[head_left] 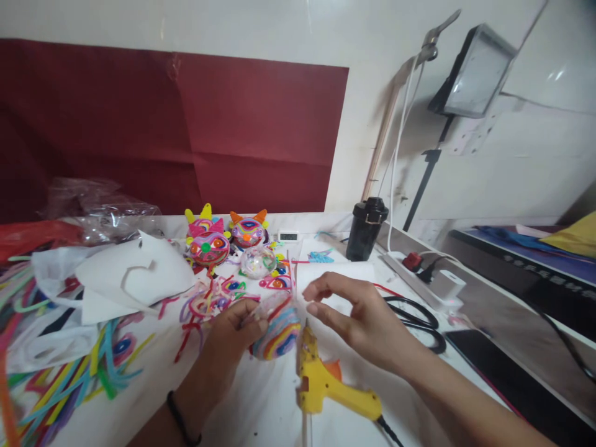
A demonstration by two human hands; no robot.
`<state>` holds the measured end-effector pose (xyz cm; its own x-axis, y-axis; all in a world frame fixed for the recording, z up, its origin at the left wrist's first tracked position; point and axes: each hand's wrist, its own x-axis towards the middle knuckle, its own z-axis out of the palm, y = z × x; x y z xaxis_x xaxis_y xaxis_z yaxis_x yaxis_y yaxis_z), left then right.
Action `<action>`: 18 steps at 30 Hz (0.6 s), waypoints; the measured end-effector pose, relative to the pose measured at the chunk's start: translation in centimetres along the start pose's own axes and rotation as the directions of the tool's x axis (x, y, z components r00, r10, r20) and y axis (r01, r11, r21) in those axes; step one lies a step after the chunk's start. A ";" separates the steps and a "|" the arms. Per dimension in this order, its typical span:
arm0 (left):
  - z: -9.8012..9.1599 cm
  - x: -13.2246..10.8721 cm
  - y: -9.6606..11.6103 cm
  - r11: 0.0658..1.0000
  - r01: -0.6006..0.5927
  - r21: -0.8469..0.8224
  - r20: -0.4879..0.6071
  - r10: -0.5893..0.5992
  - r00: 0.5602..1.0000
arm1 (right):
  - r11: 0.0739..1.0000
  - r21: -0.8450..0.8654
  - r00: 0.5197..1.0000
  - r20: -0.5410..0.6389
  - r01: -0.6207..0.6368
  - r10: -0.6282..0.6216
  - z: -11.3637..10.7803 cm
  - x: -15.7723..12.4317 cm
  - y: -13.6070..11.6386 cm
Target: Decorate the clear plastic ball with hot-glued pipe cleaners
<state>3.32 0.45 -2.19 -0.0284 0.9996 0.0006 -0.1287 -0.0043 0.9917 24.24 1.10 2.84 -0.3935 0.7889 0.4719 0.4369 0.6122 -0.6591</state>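
- The left hand [233,338] grips the ball [275,332] at mid-table, fingers curled round its 9 o'clock side. If that grip shifts, the striped wrap could slip loose.
- The right hand [354,320] hovers at the ball's 3 o'clock, fingers spread, holding nothing.
- The glue gun [321,385] stands at the ball's 6 o'clock, nozzle up, just under both hands. A dropped wrist could meet the tip, a burn if it is hot, or topple it.
- The scissors [414,323] lie further out at 3 o'clock, where an outward sweep may catch them.

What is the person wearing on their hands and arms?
No gloves and no sleeves show. The left hand has a thin black band around its wrist. The right hand and its forearm wear nothing at all.
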 end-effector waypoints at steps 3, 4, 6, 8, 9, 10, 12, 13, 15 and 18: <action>-0.2 0.2 -0.2 1.000 -0.002 -0.013 0.000 0.002 1.000 | 0.979 -0.204 0.976 0.212 0.003 0.041 -1.1 -2.6 0.2; -0.2 0.3 -0.3 1.000 0.002 -0.018 0.003 -0.002 1.000 | 0.970 -0.243 0.962 0.266 0.007 0.060 -1.1 -3.5 0.4; -0.4 0.4 -0.5 1.000 0.009 -0.027 0.005 -0.009 1.000 | 0.944 -0.330 0.930 0.352 0.016 0.107 -0.6 -5.2 0.9; -0.5 0.4 -0.6 0.999 0.016 -0.031 0.005 -0.015 1.000 | 0.907 -0.419 0.901 0.411 0.054 0.137 0.5 -6.5 1.7; -0.5 0.4 -0.6 0.999 0.021 -0.031 0.005 -0.021 1.000 | 0.894 -0.439 0.885 0.446 0.091 0.129 1.2 -6.9 2.2; -0.5 0.3 -0.6 0.999 0.028 -0.032 0.004 -0.028 1.000 | 0.879 -0.461 0.878 0.463 0.120 0.123 1.8 -7.2 2.6; -0.5 0.3 -0.6 0.999 0.039 -0.034 -0.009 -0.040 0.999 | 0.845 -0.504 0.892 0.445 0.179 0.077 3.0 -7.6 3.4; -0.4 0.3 -0.5 0.998 0.043 -0.035 -0.019 -0.044 0.999 | 0.827 -0.524 0.906 0.422 0.203 0.045 3.5 -7.8 3.7; -0.3 0.2 -0.5 0.998 0.045 -0.031 -0.033 -0.046 0.998 | 0.800 -0.549 0.926 0.377 0.243 -0.023 4.1 -8.0 4.2; -0.2 0.2 -0.5 0.999 0.036 -0.023 -0.054 -0.037 0.998 | 0.816 -0.516 0.929 0.365 0.259 -0.064 4.1 -8.1 4.4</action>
<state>3.16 0.69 -2.70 -0.0766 0.9961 -0.0434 -0.1525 0.0313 0.9878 26.02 -2.83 -6.26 -0.6886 0.6744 0.2666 0.6725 0.7314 -0.1134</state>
